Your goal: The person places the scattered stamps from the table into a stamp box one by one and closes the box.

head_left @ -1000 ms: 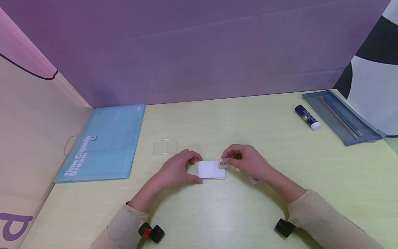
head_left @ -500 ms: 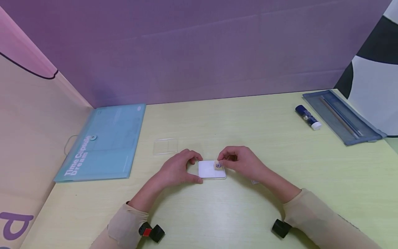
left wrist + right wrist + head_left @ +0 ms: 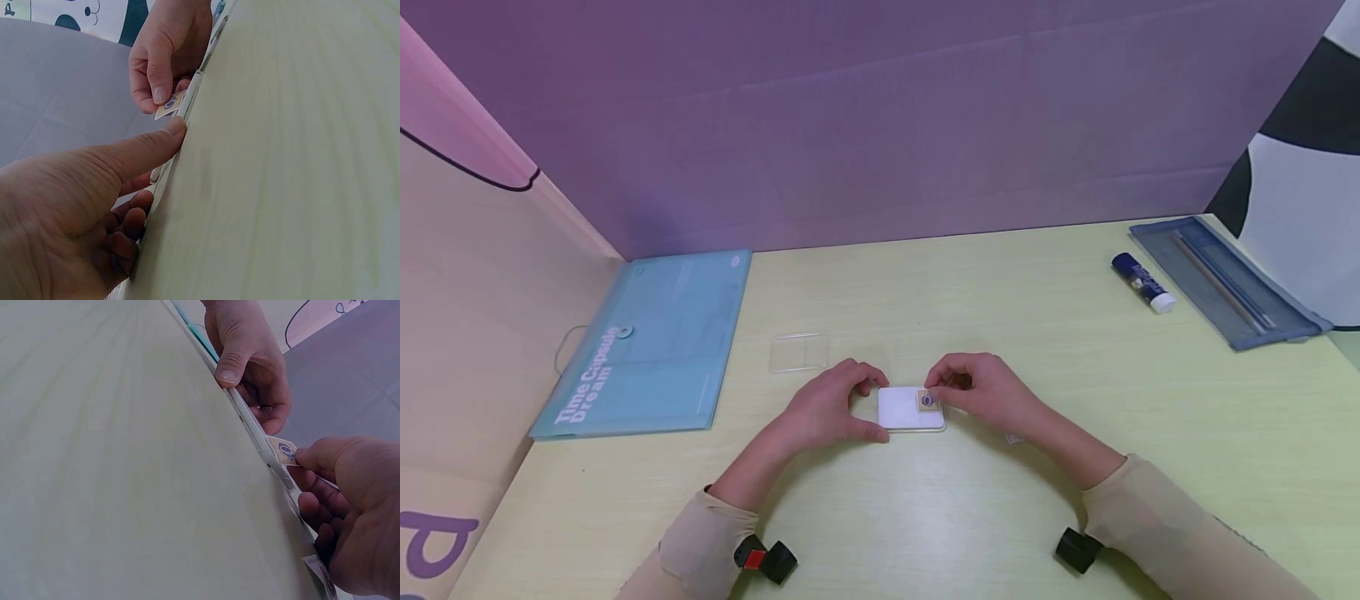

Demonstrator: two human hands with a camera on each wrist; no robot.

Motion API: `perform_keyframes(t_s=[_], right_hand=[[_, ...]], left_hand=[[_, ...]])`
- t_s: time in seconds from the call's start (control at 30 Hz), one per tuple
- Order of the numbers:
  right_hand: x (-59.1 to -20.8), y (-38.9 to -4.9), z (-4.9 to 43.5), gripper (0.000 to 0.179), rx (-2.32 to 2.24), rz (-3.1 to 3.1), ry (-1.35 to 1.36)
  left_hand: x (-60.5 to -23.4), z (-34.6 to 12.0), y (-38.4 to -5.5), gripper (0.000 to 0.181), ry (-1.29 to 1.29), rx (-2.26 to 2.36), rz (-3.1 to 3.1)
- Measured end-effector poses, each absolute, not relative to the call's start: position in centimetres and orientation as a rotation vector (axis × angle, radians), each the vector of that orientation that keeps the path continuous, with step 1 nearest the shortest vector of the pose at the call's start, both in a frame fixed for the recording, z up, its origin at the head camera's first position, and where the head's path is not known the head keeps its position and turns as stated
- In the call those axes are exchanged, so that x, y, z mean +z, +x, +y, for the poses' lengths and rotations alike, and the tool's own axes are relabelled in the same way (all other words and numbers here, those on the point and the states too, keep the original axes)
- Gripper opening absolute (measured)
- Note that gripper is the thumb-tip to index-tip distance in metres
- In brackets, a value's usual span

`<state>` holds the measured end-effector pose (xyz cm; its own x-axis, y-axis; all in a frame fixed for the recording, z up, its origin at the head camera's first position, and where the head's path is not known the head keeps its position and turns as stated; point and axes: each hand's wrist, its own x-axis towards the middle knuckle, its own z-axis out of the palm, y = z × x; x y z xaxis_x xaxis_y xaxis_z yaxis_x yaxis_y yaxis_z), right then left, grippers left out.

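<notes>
A flat white rectangular piece [image 3: 897, 410] with rounded corners lies on the table. My left hand [image 3: 826, 410] holds it at its left end, thumb at the near corner and index finger at the far one. Between the thumb and index finger of my right hand [image 3: 988, 389] is a small square tan sticker [image 3: 927, 402] with a dark blue round design. The sticker overlaps the right part of the white piece; in the left wrist view the sticker [image 3: 169, 106] stands tilted close above its surface. Another small printed paper [image 3: 320, 573] lies beneath my right hand, mostly hidden from the head view.
A clear plastic rectangle [image 3: 798, 353] lies beyond my left hand. At the left is a blue document folder [image 3: 662, 375]. A dark blue glue stick [image 3: 1142, 282] and a grey-blue mesh pouch [image 3: 1210, 308] with pencil-like sticks lie at the back right. A purple panel [image 3: 880, 133] borders the table's far edge.
My right hand has moved slightly left and brought the sticker from the white piece's right edge farther over its surface. The left hand and white piece stay put.
</notes>
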<state>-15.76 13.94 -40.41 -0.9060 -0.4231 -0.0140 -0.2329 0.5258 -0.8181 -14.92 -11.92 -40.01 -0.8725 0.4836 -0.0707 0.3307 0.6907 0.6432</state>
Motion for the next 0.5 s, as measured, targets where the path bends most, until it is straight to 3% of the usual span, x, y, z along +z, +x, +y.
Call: perform_keyframes(t_s=[0.5], right_hand=[[-40.45, -15.69, 14.09, 0.009, -1.282, 2.594, -0.570]], left_hand=[[-40.04, -11.94, -14.98, 0.058, 0.661, 0.942, 2.669]])
